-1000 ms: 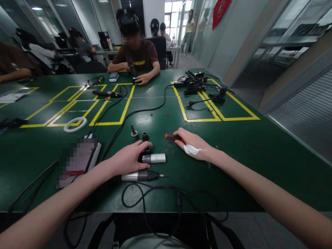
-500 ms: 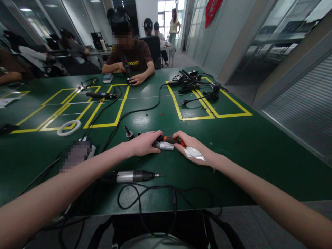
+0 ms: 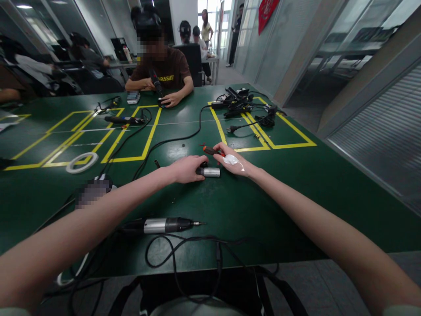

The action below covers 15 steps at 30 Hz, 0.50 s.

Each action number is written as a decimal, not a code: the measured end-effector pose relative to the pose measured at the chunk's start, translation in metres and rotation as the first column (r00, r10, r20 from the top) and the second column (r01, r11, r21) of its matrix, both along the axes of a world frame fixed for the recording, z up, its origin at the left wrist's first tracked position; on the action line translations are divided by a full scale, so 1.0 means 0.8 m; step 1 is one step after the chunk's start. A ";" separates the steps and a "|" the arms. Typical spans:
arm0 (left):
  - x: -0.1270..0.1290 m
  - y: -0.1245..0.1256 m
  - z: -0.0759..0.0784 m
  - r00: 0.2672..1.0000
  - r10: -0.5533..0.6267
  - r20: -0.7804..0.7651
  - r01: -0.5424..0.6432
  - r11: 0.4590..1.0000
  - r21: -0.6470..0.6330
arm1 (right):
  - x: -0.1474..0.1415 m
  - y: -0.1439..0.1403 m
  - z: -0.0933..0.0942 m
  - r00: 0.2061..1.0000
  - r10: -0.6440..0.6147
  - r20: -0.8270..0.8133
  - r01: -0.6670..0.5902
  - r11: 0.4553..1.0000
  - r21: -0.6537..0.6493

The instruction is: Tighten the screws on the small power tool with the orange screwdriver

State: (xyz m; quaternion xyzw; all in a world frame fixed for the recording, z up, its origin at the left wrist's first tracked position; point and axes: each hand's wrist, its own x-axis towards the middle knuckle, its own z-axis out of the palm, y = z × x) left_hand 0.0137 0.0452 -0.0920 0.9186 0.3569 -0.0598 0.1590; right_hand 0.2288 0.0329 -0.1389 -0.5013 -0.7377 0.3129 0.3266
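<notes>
My left hand (image 3: 190, 169) is closed around a silver metal cylinder (image 3: 211, 172) with a dark end, low over the green table. Its fingers also cover some black parts, mostly hidden. Just right of it and slightly farther off, my right hand (image 3: 234, 161) grips a screwdriver (image 3: 209, 150) by its dark handle with orange ends; the fingers hide the rest. White tape or a patch covers part of this hand's back. A small dark metal piece (image 3: 157, 164) shows beyond my left forearm. Nearer to me lies an electric screwdriver (image 3: 164, 225), its bit pointing right.
Black cables (image 3: 184, 239) loop along the near edge. A white ring (image 3: 82, 163) and a blurred-out device (image 3: 95, 193) lie left. Yellow tape outlines boxes; a heap of black tools (image 3: 238, 101) sits far right. Across the table a person (image 3: 161, 74) works with a tool.
My right hand has moved away from me with the screwdriver, apart from the cylinder's end. My left hand, still on the cylinder, has shifted slightly farther out. The view has moved a little.
</notes>
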 end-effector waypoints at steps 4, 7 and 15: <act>-0.003 -0.002 0.001 1.000 -0.005 0.008 0.005 1.000 0.013 | -0.011 0.012 -0.006 0.980 0.161 -0.120 -0.168 0.984 -0.057; -0.007 -0.002 0.004 1.000 -0.008 0.001 0.008 1.000 0.018 | -0.013 0.014 -0.007 0.972 0.181 -0.148 -0.195 0.977 -0.087; -0.060 -0.048 0.048 0.996 0.054 0.068 -0.062 0.991 0.122 | -0.016 0.013 -0.004 0.984 0.123 -0.129 -0.141 0.979 -0.146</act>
